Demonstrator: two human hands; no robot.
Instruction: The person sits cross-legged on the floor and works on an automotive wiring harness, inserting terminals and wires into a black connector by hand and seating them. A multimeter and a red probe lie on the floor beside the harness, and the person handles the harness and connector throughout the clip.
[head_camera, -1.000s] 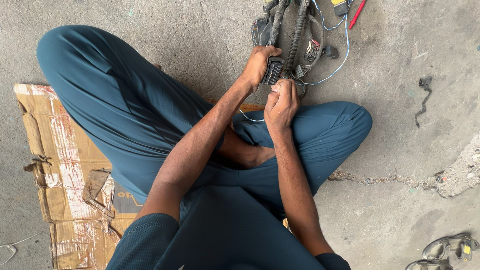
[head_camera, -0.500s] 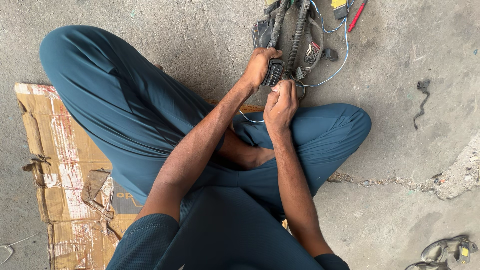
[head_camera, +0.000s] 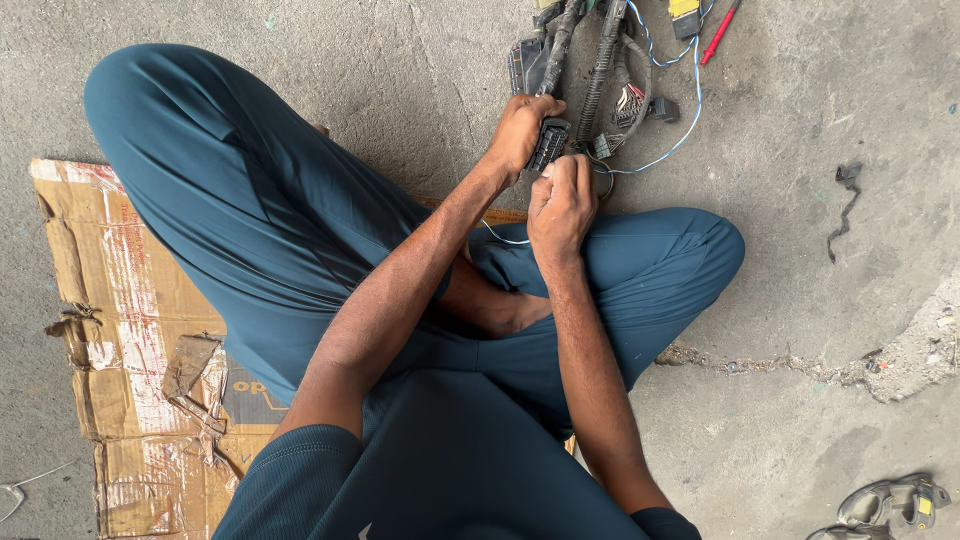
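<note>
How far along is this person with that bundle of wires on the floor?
Little looks finished: the wiring harness lies in one tangled bundle on the concrete floor, its other plugs attached. In hand: the left hand grips a black connector while the right hand picks at its end. Left untouched: the remaining plugs, the loose blue wire and a red-handled tool lying unused.

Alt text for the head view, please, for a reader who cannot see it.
Seated cross-legged on flattened cardboard over a concrete floor, a person holds a black connector in the left hand while the right hand works at it. A tangled wire harness lies just beyond.
</note>
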